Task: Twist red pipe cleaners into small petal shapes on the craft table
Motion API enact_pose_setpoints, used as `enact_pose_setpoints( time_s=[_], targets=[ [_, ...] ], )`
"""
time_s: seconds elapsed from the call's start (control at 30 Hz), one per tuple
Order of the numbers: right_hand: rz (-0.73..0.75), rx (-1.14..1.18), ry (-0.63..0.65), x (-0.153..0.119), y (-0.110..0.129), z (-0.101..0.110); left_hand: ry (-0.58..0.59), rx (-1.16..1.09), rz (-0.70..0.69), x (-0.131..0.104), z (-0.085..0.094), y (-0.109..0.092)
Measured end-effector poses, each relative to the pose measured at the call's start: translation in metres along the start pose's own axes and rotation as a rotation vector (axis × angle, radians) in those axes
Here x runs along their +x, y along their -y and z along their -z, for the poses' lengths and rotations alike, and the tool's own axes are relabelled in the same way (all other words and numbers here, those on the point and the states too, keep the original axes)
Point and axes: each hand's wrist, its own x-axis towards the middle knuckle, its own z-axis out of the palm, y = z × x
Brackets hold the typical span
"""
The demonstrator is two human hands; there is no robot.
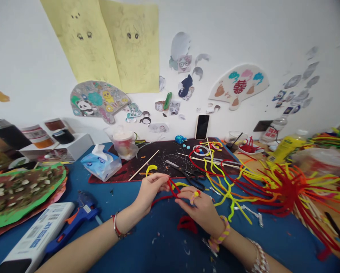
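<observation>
Both hands meet over the blue table, pinching a bent red pipe cleaner (173,189) between them. My left hand (153,189) is closed with fingertips on its upper end, and a yellow strand pokes out beyond that hand. My right hand (200,206), wearing a yellow and pink ring, grips the lower part of the red pipe cleaner. Another red strand trails down beside my left wrist. Below my right hand lies a small red fuzzy piece (187,224). Just past the hands are black-handled scissors (191,176). Where exactly the fingertips press is partly hidden.
Red, orange and yellow pipe cleaners (293,191) fan out at right. A blue glue gun (83,212), white power strip (40,235) and tissue pack (101,163) sit left. A phone (202,127) leans on the wall behind a dark mat (124,172); a lidded cup (123,143) stands nearby.
</observation>
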Motion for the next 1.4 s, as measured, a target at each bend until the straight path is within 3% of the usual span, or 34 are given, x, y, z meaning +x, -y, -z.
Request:
enact_pose_setpoints(
  time_s=[0.23, 0.47, 0.7, 0.97, 1.23, 1.4],
  targets=[
    [-0.017, 0.0, -0.034, 0.0, 0.0007, -0.003, -0.01, -0.049, 0.052, -0.0007, -0.0013, 0.0032],
    [0.032, -0.032, -0.145, -0.0003, 0.0011, -0.0046, -0.022, -0.056, 0.044, -0.0009, -0.0022, 0.0029],
    [-0.017, -0.103, -0.086, -0.0045, 0.0023, -0.0046, -0.036, -0.044, 0.047, 0.0011, 0.001, 0.0026],
    [-0.07, -0.11, -0.118, -0.0022, 0.0067, 0.0, -0.073, 0.074, -0.028, -0.0031, -0.0031, 0.0002],
    [0.024, -0.119, -0.054, -0.001, 0.0037, -0.0021, -0.053, 0.051, -0.047, -0.0006, 0.0005, 0.0077],
    [0.067, -0.113, -0.119, -0.0005, 0.0042, -0.004, -0.05, 0.042, -0.048, -0.0017, -0.0006, 0.0071]
  ],
)
